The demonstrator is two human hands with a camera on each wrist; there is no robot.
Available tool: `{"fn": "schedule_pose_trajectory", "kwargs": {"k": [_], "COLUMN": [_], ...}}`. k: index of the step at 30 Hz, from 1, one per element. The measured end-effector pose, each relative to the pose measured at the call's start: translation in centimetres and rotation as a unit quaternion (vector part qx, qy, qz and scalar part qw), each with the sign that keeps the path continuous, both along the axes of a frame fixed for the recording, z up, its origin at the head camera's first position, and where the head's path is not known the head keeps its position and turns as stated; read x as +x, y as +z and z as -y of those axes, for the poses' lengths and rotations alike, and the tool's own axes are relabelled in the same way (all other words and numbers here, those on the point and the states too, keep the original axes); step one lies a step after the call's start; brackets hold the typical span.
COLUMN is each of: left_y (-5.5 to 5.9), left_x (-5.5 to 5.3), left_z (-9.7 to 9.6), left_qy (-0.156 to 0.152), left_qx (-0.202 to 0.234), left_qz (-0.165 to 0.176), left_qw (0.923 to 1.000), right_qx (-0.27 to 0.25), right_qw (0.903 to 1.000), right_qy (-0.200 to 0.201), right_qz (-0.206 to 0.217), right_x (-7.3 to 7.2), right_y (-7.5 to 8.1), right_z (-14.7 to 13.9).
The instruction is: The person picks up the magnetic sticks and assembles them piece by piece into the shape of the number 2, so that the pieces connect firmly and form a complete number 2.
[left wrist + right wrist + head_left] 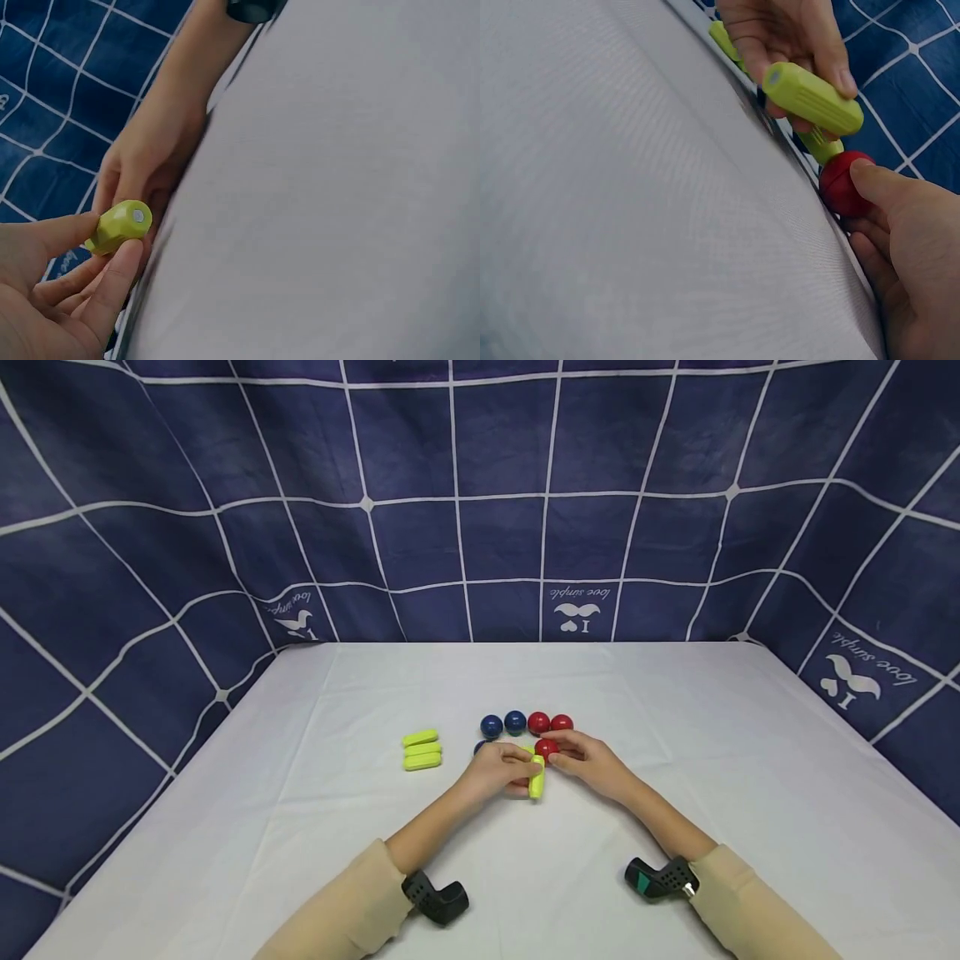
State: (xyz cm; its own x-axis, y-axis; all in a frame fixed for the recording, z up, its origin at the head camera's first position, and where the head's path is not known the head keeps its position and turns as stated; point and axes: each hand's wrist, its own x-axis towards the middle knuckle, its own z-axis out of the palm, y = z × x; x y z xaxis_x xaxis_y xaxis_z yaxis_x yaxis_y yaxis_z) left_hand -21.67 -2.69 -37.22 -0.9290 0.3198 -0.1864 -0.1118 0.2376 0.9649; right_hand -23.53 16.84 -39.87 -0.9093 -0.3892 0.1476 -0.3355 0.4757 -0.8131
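Observation:
Between the thumb and fingers of my left hand (497,768) is a short yellow-green rod (536,781). Its sides are ribbed, and a small grey dot marks its end in the left wrist view. My right hand (597,766) pinches a red ball (547,749) just to the right of that rod. In the right wrist view, a second yellow-green rod (825,148) meets the red ball (844,184), behind the held rod. One blue ball (482,746) is partly hidden behind my left hand.
Two blue balls (503,724) and two red balls (550,722) form a row beyond my hands. Three yellow-green rods (422,750) lie side by side to the left. A white cloth (337,877) covers the table, with blue checked curtains (502,539) around it.

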Motion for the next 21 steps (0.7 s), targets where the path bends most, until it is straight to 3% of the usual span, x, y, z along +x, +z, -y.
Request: {"fn": "schedule_pose_trajectory", "kwargs": {"k": [4,8,14,21], "left_y": [-0.5,-0.7,-0.9,-1.2], "left_x": [0.2,0.3,0.5,0.6], "left_z": [-0.5,-0.9,-1.3,-1.8], "left_qy": [0.004,0.021,0.042,0.047], "left_qx": [0.017,0.034,0.034,0.034], "left_qz": [0.032,0.041,0.019,-0.015], "left_qw": [0.9993,0.9984,0.9983,0.9982], "right_qx": [0.001,0.0,0.001,0.009], "right_qw": [1.0,1.0,0.9999,0.9999], "right_qy": [-0.002,-0.005,-0.01,-0.009], "right_qz": [-0.006,-0.007,-0.005,-0.004], "right_x": [0.0,0.1,0.0,-0.1], "right_y": [0.1,0.2,0.1,0.4], "right_z": [0.0,0.1,0.1,0.2]}}
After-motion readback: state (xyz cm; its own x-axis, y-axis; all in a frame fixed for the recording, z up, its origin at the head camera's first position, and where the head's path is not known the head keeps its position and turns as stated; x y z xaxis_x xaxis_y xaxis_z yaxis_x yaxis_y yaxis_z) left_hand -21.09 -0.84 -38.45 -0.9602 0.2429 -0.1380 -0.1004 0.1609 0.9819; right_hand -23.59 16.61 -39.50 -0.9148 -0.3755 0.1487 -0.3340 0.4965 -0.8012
